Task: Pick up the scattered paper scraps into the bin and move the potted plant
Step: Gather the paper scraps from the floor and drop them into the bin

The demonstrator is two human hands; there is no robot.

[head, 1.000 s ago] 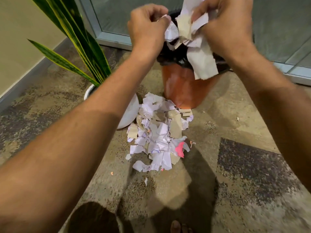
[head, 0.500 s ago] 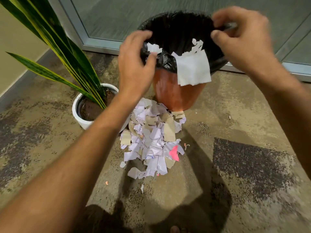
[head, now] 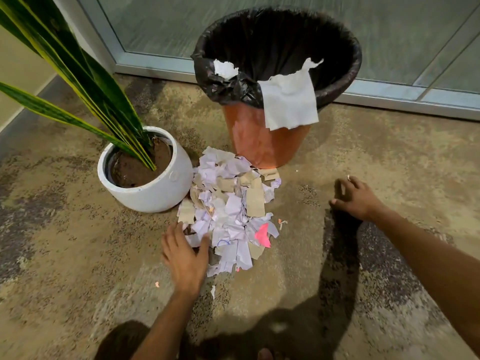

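My left hand (head: 185,258) lies fingers spread on the near edge of the paper scraps (head: 231,211); my right hand (head: 354,197) hovers loosely curled, holding nothing, off to their right. Beyond the pile stand the white potted plant (head: 150,175) and the orange bin (head: 267,136), torn paper (head: 289,105) draped over its rim.

Both forearms bare, no sleeves; hands (head: 185,258) without rings, watch or gloves.
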